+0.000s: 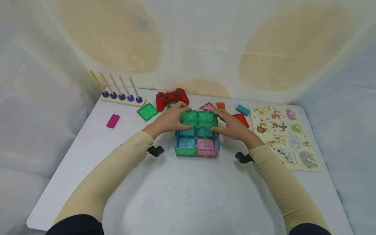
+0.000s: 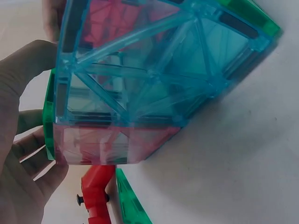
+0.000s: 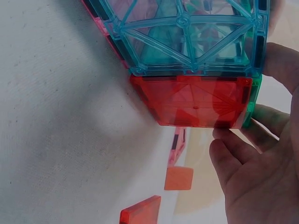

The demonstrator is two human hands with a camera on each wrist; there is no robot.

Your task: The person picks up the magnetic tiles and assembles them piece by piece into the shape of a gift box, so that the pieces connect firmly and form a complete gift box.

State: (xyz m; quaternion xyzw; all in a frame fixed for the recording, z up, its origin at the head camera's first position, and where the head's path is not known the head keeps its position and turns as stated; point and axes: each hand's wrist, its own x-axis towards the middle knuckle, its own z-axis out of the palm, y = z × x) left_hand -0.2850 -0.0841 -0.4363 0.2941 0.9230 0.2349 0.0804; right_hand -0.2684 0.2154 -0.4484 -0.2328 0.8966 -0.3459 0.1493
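A box of translucent magnetic tiles (image 1: pixel 208 143) stands on the white table, with blue, pink, green and red panels. On its top lies a green tile (image 1: pixel 198 119). My left hand (image 1: pixel 173 119) holds the green tile at its left side, thumb toward me and fingers at the back. My right hand (image 1: pixel 232 125) grips the right side in the same way, thumb on the near part and fingers around the far edge. In the right wrist view, fingertips overlap the red panel (image 3: pixel 191 100) at the box's back end. The left wrist view shows the blue side panel (image 2: pixel 154 79).
Behind the box are a red game controller (image 1: pixel 171 97), a green tile (image 1: pixel 147 112) and a pink tile (image 1: pixel 207 106). A peg stacker (image 1: pixel 123 100) and magenta block (image 1: pixel 113 121) are left. Orange (image 1: pixel 220 105), teal (image 1: pixel 242 110) and red (image 1: pixel 241 120) pieces and an animal puzzle (image 1: pixel 271 153) are right.
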